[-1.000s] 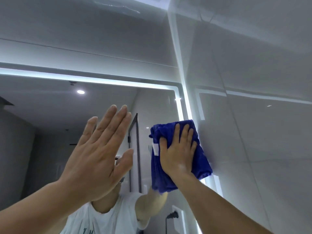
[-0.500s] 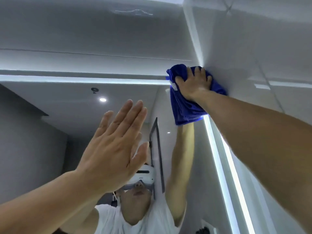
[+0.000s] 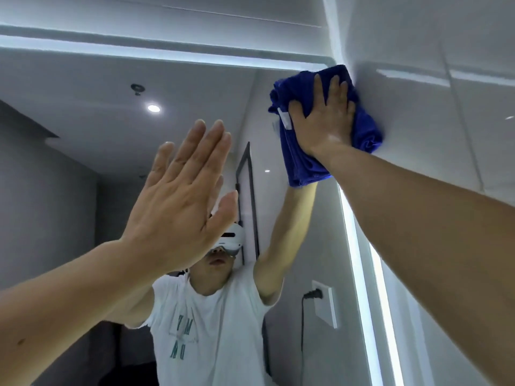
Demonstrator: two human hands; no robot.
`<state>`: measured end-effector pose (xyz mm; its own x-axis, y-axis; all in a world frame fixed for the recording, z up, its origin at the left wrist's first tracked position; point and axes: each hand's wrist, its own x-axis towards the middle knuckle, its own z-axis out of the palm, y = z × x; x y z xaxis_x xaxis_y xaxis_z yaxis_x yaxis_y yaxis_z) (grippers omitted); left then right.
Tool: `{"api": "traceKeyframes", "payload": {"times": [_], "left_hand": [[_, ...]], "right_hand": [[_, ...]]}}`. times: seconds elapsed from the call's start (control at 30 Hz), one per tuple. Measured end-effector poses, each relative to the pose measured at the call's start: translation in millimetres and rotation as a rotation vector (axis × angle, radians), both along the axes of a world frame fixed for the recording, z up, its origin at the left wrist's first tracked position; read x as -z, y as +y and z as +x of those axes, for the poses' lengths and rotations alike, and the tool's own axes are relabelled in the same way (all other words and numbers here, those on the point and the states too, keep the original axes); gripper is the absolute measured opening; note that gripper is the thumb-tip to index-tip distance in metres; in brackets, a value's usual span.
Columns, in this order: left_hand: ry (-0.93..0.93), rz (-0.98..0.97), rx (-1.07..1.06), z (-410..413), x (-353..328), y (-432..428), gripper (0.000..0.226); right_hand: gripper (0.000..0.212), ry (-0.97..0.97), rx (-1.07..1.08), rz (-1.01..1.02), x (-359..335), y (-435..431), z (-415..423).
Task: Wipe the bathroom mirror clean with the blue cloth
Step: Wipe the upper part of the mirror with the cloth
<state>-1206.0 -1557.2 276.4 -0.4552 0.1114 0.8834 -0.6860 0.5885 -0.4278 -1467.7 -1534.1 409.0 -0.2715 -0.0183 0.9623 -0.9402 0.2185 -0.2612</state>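
Cloth (image 3: 303, 160) lies at the mirror's (image 3: 83, 107) top right corner, pressed flat under the right hand (image 3: 323, 118), fingers straight. The left hand (image 3: 181, 196) is flat and empty, lower left. Most glass stretches left and down from the cloth.

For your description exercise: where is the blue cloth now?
Head view, upper right: the blue cloth lies under the right hand at the top right corner of the mirror, against the side wall.

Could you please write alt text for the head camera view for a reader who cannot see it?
A person's right hand presses a blue cloth flat against the top right corner of a bathroom mirror. The left hand is raised, open, near the glass.
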Motion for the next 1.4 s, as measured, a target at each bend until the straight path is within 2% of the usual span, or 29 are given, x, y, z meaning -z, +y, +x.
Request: {"api": "traceKeyframes", "payload": {"times": [0.23,0.47,0.93,1.07,1.23,1.4], "left_hand": [[-0.011,0.057,0.059,7.9,30.5,-2.8,0.070],[-0.065,0.095,0.013,3.4,59.5,-9.8,0.067],[-0.092,0.236,-0.063,-33.5,128.2,-3.8,0.069],[-0.066,0.280,-0.026,-33.0,146.7,5.3,0.070],[-0.053,0.322,-0.047,-32.3,176.2,8.6,0.069],[-0.073,0.350,-0.087,-39.5,196.6,7.3,0.069]], "right_hand": [[0.072,0.013,-0.031,-0.004,79.1,-1.9,-4.3],[0.068,-0.006,-0.067,0.013,152.1,3.4,-2.0],[0.068,-0.122,-0.045,0.111,315.3,5.0,6.5],[0.069,-0.219,-0.076,0.164,373.9,7.7,11.9],[0.070,-0.153,-0.127,0.301,455.6,15.9,3.2],[0.062,-0.082,-0.137,0.353,530.9,24.0,-1.5]]}}
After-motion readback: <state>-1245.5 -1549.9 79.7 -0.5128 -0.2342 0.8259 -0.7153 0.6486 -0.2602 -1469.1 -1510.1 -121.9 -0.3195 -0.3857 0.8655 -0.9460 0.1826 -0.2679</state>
